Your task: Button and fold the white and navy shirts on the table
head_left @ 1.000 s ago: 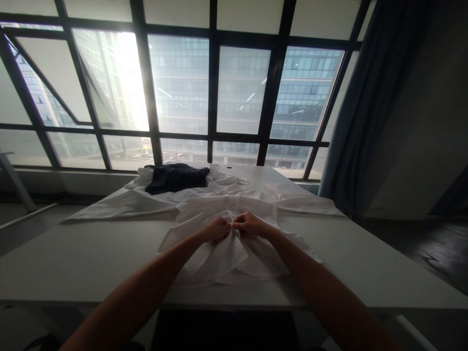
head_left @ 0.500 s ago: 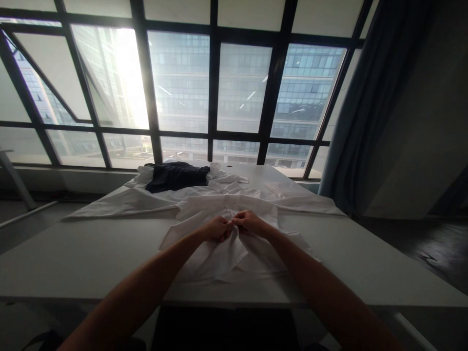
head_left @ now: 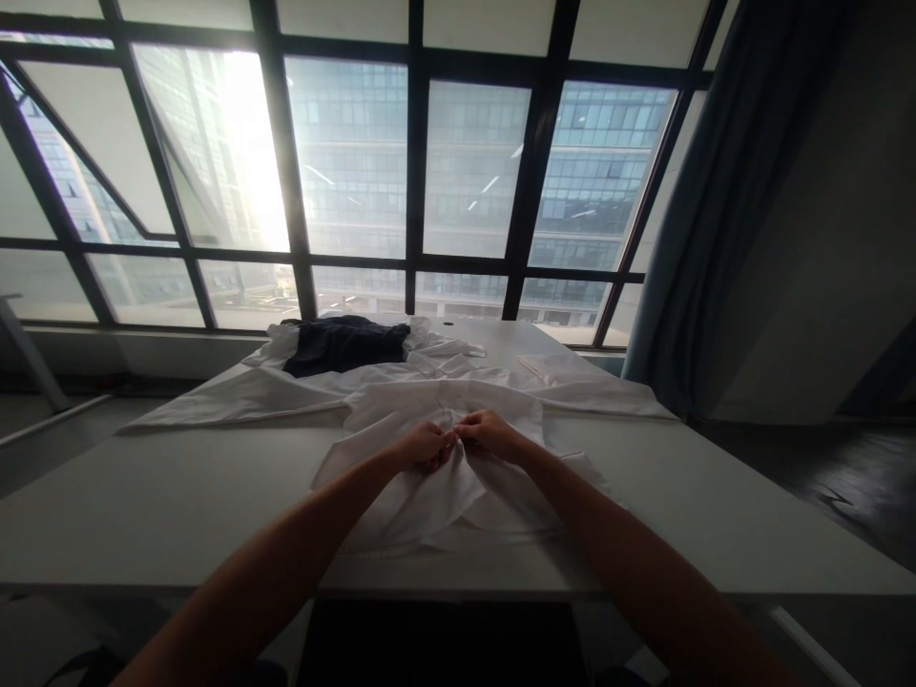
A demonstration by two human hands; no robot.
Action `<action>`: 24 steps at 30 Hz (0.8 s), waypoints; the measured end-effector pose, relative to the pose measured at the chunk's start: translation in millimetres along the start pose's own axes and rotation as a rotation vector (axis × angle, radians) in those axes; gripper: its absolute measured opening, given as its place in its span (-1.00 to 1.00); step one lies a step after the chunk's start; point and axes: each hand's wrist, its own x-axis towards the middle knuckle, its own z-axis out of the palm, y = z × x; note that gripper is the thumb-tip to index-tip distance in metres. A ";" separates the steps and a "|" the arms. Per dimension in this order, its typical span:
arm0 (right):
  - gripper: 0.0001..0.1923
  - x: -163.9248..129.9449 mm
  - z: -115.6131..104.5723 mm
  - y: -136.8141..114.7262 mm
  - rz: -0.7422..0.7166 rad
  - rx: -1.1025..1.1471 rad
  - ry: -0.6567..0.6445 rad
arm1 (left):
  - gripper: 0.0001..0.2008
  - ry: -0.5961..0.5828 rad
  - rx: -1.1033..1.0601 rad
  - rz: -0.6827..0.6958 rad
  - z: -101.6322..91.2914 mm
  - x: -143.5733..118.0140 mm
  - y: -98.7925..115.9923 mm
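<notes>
Nearest the camera, two bare forearms reach forward over the near edge of the pale grey flat surface and meet at the middle of a white button-front cotton shirt that lies spread open on it. The left hand and the right hand are both curled nearly closed, fingertips touching each other, each pinching a bit of the shirt's front edge between thumb and fingers. The cloth bunches up into a small ridge under them, which fits two edges being drawn together along the front opening, though a button is too small to make out. The shirt's hem hangs close to the near edge, and its long sleeves stretch flat to both sides, which keeps the body from sliding. Farther back, a dark navy folded garment rests on crumpled white cloth. Beyond stand a black-framed window wall and a grey-blue curtain.
</notes>
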 end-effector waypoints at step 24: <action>-0.91 -15.2 5.0 -13.7 0.008 -0.263 -0.043 | -0.63 -0.004 -0.129 0.007 3.9 -7.0 7.0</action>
